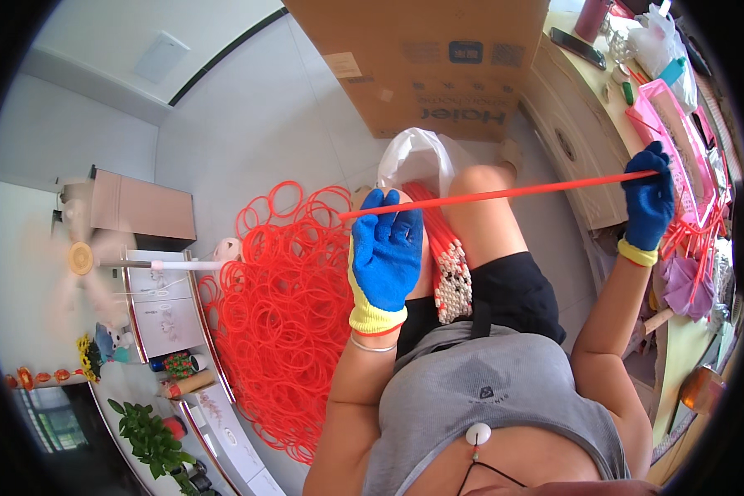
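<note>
My right hand (646,198), in a blue-coated glove with a yellow cuff, is closed around one end of a long thin red tube (512,193). The tube stretches leftward across my lap to my left hand (386,248), gloved the same way. There it lies over the extended fingers, its free end poking out just past them. Between my thighs rests a bundle of similar red tubes (452,277) with whitish ends facing me. To the left, a big heap of red rings (281,331) covers the floor.
A white plastic bag (417,157) stands beyond my knees, before a large cardboard box (438,74). On the right, a cluttered cabinet top carries a pink tray (674,149) and a phone (577,48). A spinning fan (81,258) and a potted plant (153,438) are at left.
</note>
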A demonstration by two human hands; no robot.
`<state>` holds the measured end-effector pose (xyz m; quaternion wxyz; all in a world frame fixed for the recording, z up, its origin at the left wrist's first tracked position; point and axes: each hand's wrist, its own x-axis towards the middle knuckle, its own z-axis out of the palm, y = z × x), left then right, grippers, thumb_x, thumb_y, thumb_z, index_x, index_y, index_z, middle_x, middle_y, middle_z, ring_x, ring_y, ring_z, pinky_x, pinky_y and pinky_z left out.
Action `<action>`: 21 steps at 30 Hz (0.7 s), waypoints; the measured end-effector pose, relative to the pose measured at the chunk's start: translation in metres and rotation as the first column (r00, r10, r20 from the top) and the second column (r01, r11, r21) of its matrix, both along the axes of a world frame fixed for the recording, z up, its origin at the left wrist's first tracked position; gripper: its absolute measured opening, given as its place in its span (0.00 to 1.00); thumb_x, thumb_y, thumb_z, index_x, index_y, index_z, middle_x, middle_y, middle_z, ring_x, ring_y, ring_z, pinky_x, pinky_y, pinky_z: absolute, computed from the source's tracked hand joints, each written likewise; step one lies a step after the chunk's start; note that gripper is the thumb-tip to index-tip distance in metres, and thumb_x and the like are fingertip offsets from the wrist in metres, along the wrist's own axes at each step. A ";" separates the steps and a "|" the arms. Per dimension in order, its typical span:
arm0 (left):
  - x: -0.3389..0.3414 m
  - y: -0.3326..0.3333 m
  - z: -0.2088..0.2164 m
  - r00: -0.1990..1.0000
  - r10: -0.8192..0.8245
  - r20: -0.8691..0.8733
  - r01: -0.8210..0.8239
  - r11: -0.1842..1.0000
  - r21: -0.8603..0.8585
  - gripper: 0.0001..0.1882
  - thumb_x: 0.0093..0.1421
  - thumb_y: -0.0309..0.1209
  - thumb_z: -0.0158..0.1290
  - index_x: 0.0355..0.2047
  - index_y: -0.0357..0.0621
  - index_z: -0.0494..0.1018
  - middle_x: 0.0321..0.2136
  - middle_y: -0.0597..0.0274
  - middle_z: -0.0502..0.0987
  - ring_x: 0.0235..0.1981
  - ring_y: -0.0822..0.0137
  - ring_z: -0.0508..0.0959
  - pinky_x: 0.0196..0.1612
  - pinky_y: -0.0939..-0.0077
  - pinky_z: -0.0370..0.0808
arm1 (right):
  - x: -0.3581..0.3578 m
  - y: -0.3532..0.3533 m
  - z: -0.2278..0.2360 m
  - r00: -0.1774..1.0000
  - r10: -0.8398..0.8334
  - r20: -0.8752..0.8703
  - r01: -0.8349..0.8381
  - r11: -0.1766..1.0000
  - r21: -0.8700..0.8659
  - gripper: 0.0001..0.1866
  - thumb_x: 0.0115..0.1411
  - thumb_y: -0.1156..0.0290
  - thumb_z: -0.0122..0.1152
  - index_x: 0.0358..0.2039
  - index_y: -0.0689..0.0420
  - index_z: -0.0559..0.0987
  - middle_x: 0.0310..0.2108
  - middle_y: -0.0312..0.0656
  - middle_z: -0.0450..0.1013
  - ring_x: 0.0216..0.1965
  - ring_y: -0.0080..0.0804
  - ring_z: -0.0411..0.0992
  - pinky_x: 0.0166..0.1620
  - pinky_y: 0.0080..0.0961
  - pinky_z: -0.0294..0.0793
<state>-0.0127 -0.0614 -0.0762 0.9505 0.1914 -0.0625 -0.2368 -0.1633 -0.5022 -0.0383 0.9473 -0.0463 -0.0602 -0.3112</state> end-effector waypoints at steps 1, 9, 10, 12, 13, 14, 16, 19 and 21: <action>0.004 0.001 -0.001 0.999 0.037 0.003 -0.037 0.999 -0.010 0.23 0.74 0.42 0.42 0.63 0.45 0.69 0.62 0.55 0.73 0.63 0.54 0.72 0.70 0.52 0.62 | 0.002 0.004 -0.007 1.000 0.001 -0.025 0.000 0.999 0.051 0.22 0.60 0.81 0.60 0.55 0.66 0.74 0.47 0.45 0.74 0.43 0.35 0.71 0.56 0.38 0.69; 0.021 0.035 -0.012 0.990 0.115 0.087 -0.111 0.993 -0.051 0.21 0.72 0.38 0.47 0.59 0.43 0.74 0.56 0.54 0.78 0.58 0.51 0.77 0.66 0.52 0.70 | 0.052 0.057 -0.027 0.993 0.111 0.041 -0.112 0.993 0.030 0.26 0.66 0.54 0.60 0.55 0.61 0.78 0.51 0.51 0.78 0.40 0.36 0.73 0.58 0.39 0.69; 0.021 0.036 -0.011 0.981 0.149 0.124 -0.149 0.989 -0.008 0.21 0.72 0.39 0.48 0.61 0.45 0.72 0.57 0.55 0.78 0.58 0.51 0.77 0.65 0.51 0.70 | 0.057 0.058 -0.027 0.989 0.129 0.076 -0.131 0.991 0.019 0.25 0.66 0.56 0.59 0.55 0.62 0.77 0.51 0.50 0.78 0.40 0.37 0.74 0.59 0.40 0.68; 0.021 0.048 -0.013 0.974 0.172 0.148 -0.168 0.985 -0.038 0.21 0.73 0.39 0.46 0.61 0.45 0.72 0.57 0.56 0.77 0.59 0.52 0.76 0.67 0.48 0.69 | 0.066 0.066 -0.021 0.993 0.092 0.069 -0.099 0.990 0.102 0.23 0.66 0.59 0.58 0.55 0.62 0.77 0.51 0.49 0.78 0.42 0.40 0.76 0.61 0.43 0.68; 0.024 0.052 -0.021 0.968 0.199 0.150 -0.195 0.980 -0.044 0.21 0.73 0.39 0.46 0.61 0.45 0.72 0.57 0.57 0.77 0.59 0.53 0.76 0.67 0.47 0.68 | 0.068 0.072 -0.015 1.000 0.026 0.017 -0.029 0.983 0.182 0.22 0.66 0.60 0.57 0.55 0.62 0.77 0.51 0.49 0.78 0.44 0.40 0.76 0.61 0.44 0.68; 0.024 0.051 -0.020 0.972 0.182 0.150 -0.177 0.983 -0.049 0.21 0.73 0.39 0.45 0.61 0.44 0.72 0.57 0.57 0.77 0.59 0.53 0.76 0.68 0.47 0.68 | 0.071 0.078 -0.013 0.999 -0.026 -0.041 0.035 0.964 0.263 0.21 0.67 0.62 0.56 0.55 0.62 0.77 0.51 0.48 0.78 0.46 0.41 0.76 0.62 0.45 0.68; 0.023 0.047 -0.021 0.976 0.156 0.149 -0.149 0.987 -0.059 0.21 0.73 0.38 0.45 0.61 0.44 0.72 0.58 0.57 0.77 0.60 0.54 0.76 0.68 0.48 0.67 | 0.073 0.082 -0.011 0.993 -0.104 -0.064 0.118 0.944 0.307 0.19 0.67 0.63 0.54 0.53 0.61 0.78 0.51 0.49 0.78 0.47 0.41 0.77 0.63 0.45 0.68; 0.021 0.043 -0.026 0.970 0.162 0.180 -0.161 0.987 -0.025 0.21 0.73 0.37 0.45 0.61 0.43 0.72 0.58 0.56 0.76 0.60 0.54 0.75 0.68 0.49 0.67 | 0.077 0.084 -0.019 0.995 -0.104 0.007 0.098 0.956 0.276 0.17 0.68 0.64 0.53 0.51 0.58 0.80 0.50 0.48 0.79 0.46 0.41 0.78 0.63 0.44 0.68; 0.023 0.045 -0.028 0.973 0.182 0.141 -0.183 0.983 -0.009 0.20 0.73 0.39 0.45 0.60 0.45 0.73 0.58 0.57 0.77 0.59 0.54 0.76 0.67 0.49 0.68 | 0.076 0.083 -0.024 0.995 -0.070 0.064 0.054 0.973 0.225 0.16 0.69 0.63 0.53 0.50 0.56 0.80 0.48 0.47 0.80 0.44 0.40 0.78 0.62 0.44 0.69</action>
